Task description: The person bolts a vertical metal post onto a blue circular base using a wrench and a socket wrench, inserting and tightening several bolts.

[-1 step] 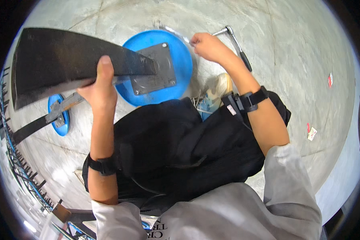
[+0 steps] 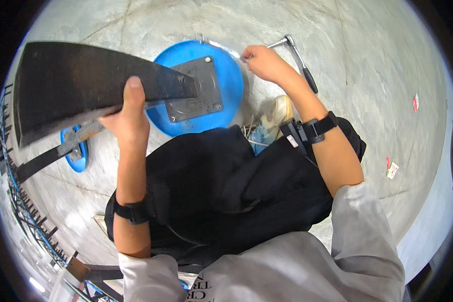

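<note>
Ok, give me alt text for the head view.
The left hand holds a black post on a blue disc while the right hand holds a silver tool along the disc's edge. A ratchet wrench lies on the grey floor.

On the round base lies the plate, from which the post extends leftward past the rim. Left of the base: the person's left hand, on the post, and, lower, a second base. Right: the right hand, then the ratchet. Along its far-right edge: the wrench. Near right: the shoe.
</note>
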### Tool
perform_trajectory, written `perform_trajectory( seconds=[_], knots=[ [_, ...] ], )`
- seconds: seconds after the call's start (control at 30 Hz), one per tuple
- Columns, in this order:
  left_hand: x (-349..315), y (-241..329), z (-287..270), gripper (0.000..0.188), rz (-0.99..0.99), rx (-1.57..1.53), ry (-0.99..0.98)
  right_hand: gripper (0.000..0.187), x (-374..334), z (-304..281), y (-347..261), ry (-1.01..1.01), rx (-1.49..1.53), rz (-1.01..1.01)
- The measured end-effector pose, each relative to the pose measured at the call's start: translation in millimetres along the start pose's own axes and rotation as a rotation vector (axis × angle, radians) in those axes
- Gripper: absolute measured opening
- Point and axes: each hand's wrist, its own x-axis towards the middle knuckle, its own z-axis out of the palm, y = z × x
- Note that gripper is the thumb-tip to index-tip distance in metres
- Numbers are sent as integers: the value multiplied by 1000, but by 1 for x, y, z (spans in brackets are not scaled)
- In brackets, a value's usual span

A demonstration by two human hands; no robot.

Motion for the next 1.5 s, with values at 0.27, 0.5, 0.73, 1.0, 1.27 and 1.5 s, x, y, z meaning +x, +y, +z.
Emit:
perform_trajectory(
  seconds=[0.27, 0.5, 0.73, 1.0, 1.27, 1.5],
  knots=[
    [1, 9, 2, 67, 308, 50, -163, 22, 0, 13, 10, -106, -244, 83],
    [2, 18, 0, 76, 313, 330, -149, 21, 9, 12, 11, -63, -179, 161],
    [4, 23, -19, 78, 290, 525, -227, 22, 8, 8, 9, -184, -223, 238],
    [5, 21, -16, 75, 270, 544, -190, 19, 18, 21, 10, -602, 41, 354],
    [1, 24, -6, 76, 249, 540, -162, 17, 31, 10, 14, 132, -550, 39],
    [5, 12, -33, 75, 264, 559, -287, 16, 42, -1, 27, 440, -522, -433]
  ],
)
